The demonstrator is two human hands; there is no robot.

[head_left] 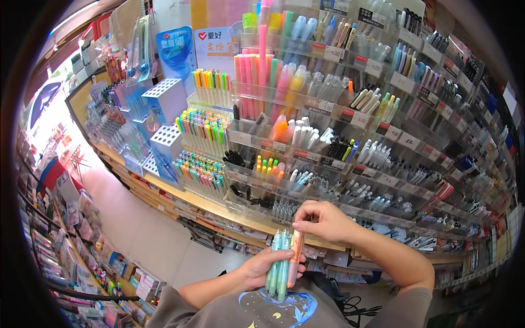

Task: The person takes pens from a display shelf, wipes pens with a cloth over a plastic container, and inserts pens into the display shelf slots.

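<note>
Several green pens (278, 268) are held in a bunch in my left hand (261, 267), whose thumb lies across them, low in front of the shirt. Beside them, on the right of the bunch, stands an orange-pink pen (295, 257), roughly upright. My right hand (325, 220) pinches the top of this pen between thumb and fingers, while its lower part rests against the fingers of my left hand. Just beyond the hands are the lowest trays of a clear pen rack (249, 210).
Clear tiered racks of pens and markers with price labels (358, 117) fill the centre and right. White-and-blue boxes with holes (165, 93) stand left of them on a wooden shelf (208, 205). Another shelf of goods (93, 251) lines the lower left, and black cables (355, 309) hang near my right elbow.
</note>
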